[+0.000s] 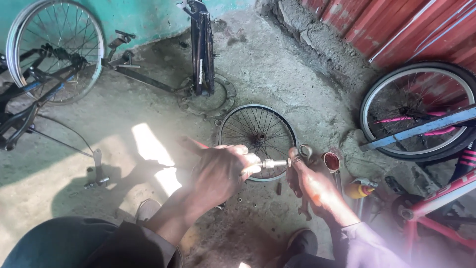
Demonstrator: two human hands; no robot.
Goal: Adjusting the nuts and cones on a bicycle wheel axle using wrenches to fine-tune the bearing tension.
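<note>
Head view: left hand (220, 171) is clenched round a threaded metal axle (272, 163), held level above the concrete floor (124, 149). Right hand (315, 186) grips a ring spanner (301, 155) set on the axle's end. Axle is best kept steady, spanner seated square. Beyond, a small spoked wheel (258, 141) lies flat; a red grease tin (331, 161) stands beside.

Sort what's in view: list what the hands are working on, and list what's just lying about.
In hand:
left hand gripping the metal axle
right hand holding a wrench on the axle's end

Lying about:
small spoked wheel on the floor
red grease tin
yellow bottle
upright fork
</note>
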